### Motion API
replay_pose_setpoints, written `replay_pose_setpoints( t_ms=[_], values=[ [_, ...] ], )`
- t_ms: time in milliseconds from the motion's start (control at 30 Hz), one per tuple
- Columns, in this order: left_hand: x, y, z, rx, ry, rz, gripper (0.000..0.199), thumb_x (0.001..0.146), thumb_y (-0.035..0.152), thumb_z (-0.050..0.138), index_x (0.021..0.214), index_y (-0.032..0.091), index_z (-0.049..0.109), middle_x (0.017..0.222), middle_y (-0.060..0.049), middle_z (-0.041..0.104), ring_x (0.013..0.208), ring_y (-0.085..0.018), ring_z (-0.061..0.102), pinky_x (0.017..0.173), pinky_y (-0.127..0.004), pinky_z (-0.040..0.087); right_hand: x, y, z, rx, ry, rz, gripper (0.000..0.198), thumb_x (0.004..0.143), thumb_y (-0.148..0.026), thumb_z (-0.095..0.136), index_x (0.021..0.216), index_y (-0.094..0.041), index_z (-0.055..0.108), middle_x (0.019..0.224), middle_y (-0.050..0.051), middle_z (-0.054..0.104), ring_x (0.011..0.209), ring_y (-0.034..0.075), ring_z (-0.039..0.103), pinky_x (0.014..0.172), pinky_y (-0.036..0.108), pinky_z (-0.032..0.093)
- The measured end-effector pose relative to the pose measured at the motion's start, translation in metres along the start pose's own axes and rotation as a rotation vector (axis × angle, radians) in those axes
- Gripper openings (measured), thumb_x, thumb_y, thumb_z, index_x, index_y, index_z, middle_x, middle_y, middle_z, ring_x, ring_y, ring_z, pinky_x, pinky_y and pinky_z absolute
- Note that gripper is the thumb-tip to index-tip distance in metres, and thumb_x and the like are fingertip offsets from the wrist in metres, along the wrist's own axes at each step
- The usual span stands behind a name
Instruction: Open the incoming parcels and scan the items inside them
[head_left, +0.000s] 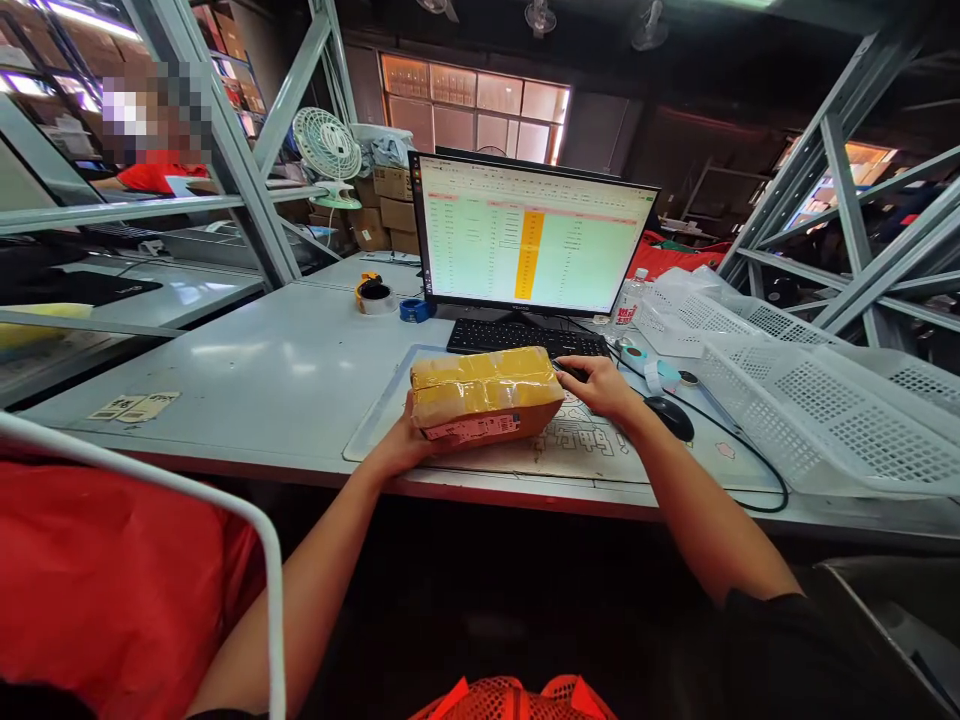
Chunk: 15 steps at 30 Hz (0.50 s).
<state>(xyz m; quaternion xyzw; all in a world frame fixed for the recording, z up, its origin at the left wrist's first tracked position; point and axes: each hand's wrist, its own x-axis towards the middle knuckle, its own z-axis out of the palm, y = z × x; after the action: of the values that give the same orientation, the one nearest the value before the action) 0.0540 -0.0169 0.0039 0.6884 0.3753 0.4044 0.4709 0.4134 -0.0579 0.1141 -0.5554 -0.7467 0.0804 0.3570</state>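
Currently left hand [397, 448] gripped taped parcel [484, 395] from beneath; right hand [600, 385], at 3 o'clock, rested loosely curled on keyboard [517, 338]. One-handed support risked tipping.

Two bare forearms are seen entering from the lower edge of the view, uncovered from wrist to above the elbow. The left hand [401, 448] is largely hidden, so that only the wrist and the heel of the palm are shown. The right hand [596, 385] is seen from the back, with knuckles and fingers visible. No rings, watch, bracelet or gloves are seen on either hand or wrist. A short black fabric sleeve [780, 640] is worn on the right upper arm, its hem ending above the elbow. The left upper arm is cut off by the frame, and no sleeve can be made out there.
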Motion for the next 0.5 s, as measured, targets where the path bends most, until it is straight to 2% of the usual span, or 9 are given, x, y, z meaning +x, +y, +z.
replay_pose_setpoints(
  t_ms=[100, 200, 367, 500],
  values=[
    [0.001, -0.003, -0.001, 0.064, 0.007, -0.015, 0.088, 0.070, 0.061, 0.091, 0.139, 0.017, 0.060, 0.153, -0.019, 0.061, 0.147, -0.040, 0.053, 0.129, -0.062, 0.037, -0.014, -0.004, -0.001, 0.040, 0.026, -0.010, 0.040, 0.093, -0.041, 0.069, 0.121, -0.016, 0.084, 0.122, 0.012, 0.081, 0.113, 0.032, 0.077, 0.101, 0.045, 0.061],
    [0.003, -0.007, 0.000, 0.097, 0.027, -0.015, 0.087, 0.067, 0.060, 0.092, 0.137, 0.018, 0.061, 0.149, -0.019, 0.064, 0.144, -0.041, 0.057, 0.125, -0.062, 0.042, -0.033, -0.009, 0.000, 0.093, 0.035, -0.006, 0.042, 0.093, -0.046, 0.068, 0.120, -0.018, 0.084, 0.118, 0.010, 0.082, 0.108, 0.031, 0.078, 0.098, 0.044, 0.062],
    [0.004, -0.007, 0.000, 0.147, 0.014, 0.040, 0.086, 0.061, 0.063, 0.093, 0.127, 0.015, 0.064, 0.141, -0.021, 0.067, 0.141, -0.043, 0.059, 0.121, -0.063, 0.047, -0.064, -0.015, 0.008, 0.214, 0.084, 0.057, 0.043, 0.093, -0.045, 0.069, 0.123, -0.019, 0.083, 0.120, 0.010, 0.082, 0.109, 0.030, 0.079, 0.100, 0.045, 0.062],
    [0.002, -0.007, 0.001, 0.205, 0.016, 0.067, 0.093, 0.064, 0.061, 0.091, 0.138, 0.015, 0.059, 0.141, -0.020, 0.067, 0.135, -0.041, 0.064, 0.116, -0.061, 0.052, -0.080, -0.020, 0.015, 0.260, 0.143, 0.077, 0.044, 0.091, -0.045, 0.070, 0.122, -0.017, 0.083, 0.121, 0.011, 0.081, 0.113, 0.031, 0.078, 0.104, 0.046, 0.061]
  ],
)
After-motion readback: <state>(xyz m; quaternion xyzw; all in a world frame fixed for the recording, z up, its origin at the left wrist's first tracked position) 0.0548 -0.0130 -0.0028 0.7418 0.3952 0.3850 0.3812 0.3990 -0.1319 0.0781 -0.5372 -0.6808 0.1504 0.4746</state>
